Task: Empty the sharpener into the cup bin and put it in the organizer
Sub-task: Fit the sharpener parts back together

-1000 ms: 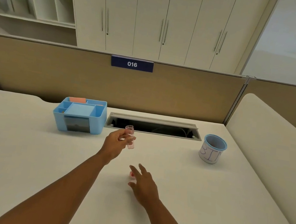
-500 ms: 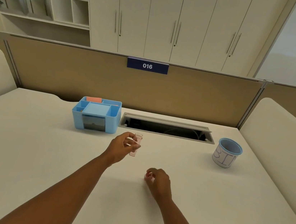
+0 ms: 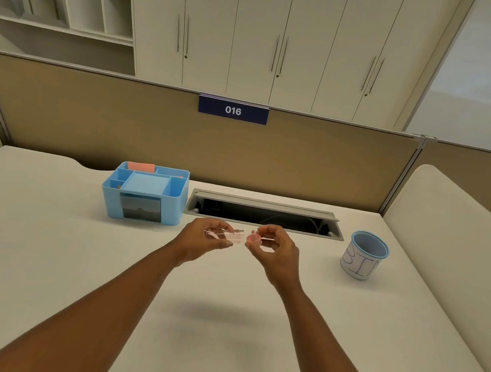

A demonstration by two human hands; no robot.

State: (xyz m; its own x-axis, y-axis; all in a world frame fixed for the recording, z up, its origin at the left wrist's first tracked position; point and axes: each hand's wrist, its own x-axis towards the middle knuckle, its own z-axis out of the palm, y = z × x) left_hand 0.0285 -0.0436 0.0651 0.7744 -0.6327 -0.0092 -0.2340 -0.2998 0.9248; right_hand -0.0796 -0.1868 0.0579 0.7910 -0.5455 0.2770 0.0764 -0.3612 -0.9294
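Observation:
My left hand holds the clear pinkish sharpener case sideways above the table, its open end facing right. My right hand pinches the small pink sharpener cap just right of that open end, a small gap between the two parts. The white cup bin with a blue rim and handwritten letters stands upright on the table to the right of both hands. The light blue organizer sits to the left behind my left hand, with several compartments and a dark drawer front.
A white table carries everything. A grey cable slot lies open between organizer and cup bin. A tan partition with a "016" sign rises behind. A cream cushioned side panel borders the right.
My right hand picked the pink cap off the table and rose to meet my left hand. The left hand turned the case from upright to sideways.

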